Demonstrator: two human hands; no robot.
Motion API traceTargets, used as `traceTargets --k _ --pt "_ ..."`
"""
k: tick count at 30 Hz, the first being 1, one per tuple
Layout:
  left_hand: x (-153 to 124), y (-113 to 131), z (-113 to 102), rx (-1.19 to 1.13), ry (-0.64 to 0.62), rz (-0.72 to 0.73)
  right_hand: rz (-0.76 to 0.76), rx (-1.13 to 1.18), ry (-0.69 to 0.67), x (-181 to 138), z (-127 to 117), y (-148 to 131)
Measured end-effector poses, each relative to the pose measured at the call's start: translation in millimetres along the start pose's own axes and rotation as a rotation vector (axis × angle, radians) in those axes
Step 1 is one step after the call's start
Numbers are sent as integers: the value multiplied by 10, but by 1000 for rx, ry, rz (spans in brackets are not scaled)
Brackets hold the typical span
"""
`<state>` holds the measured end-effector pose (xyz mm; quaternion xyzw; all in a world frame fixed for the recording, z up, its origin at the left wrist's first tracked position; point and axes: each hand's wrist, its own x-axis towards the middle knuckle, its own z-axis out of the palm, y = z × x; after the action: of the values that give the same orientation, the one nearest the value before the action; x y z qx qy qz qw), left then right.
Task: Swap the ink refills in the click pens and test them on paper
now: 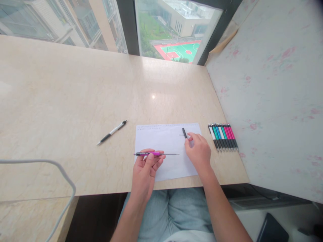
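My left hand [145,168] is closed on a magenta pen barrel [155,154] with a black clip, held level above the paper. A thin refill [171,154] sticks out of its right end, bare to the tip. My right hand [199,151] has thumb and index finger pinched at the lower end of a black pen grip [184,132], which tilts up and left over the sheet. Beneath both hands lies a white sheet of paper [174,168] with faint rows of writing along its top edge.
Left of the paper lies a white-and-black pen [112,132]. Several pens [222,137] in white, green, blue and pink stand side by side in a row on the right, near the floral wall [272,101]. A grey cable [63,171] curves over the table's left front. A window is behind.
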<state>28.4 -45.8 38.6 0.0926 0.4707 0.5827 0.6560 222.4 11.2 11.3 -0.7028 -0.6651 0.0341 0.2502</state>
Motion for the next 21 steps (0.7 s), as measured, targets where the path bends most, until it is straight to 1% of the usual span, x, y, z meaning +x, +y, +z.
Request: traceTargets --k 7,9,11,13,15,18,21 --pt "7 2 -4 -1 -9 1 35 11 -19 22 -1 15" --pt "9 -2 -12 -3 -13 3 35 51 -9 16 -58 -23" --pt "11 -10 -18 -2 -11 5 18 158 -16 -17 -157 -107" --pt "12 -18 -20 1 -7 2 -28 321 -84 -79 -276 -231" --pt "10 -23 -18 5 -12 -6 -145 420 -174 -155 -379 -363" --pt "-1 -20 -12 4 -33 -9 -294 432 -243 -237 -453 -494" --pt "-15 -13 -13 12 -49 3 -358 382 -286 -246 -460 -508"
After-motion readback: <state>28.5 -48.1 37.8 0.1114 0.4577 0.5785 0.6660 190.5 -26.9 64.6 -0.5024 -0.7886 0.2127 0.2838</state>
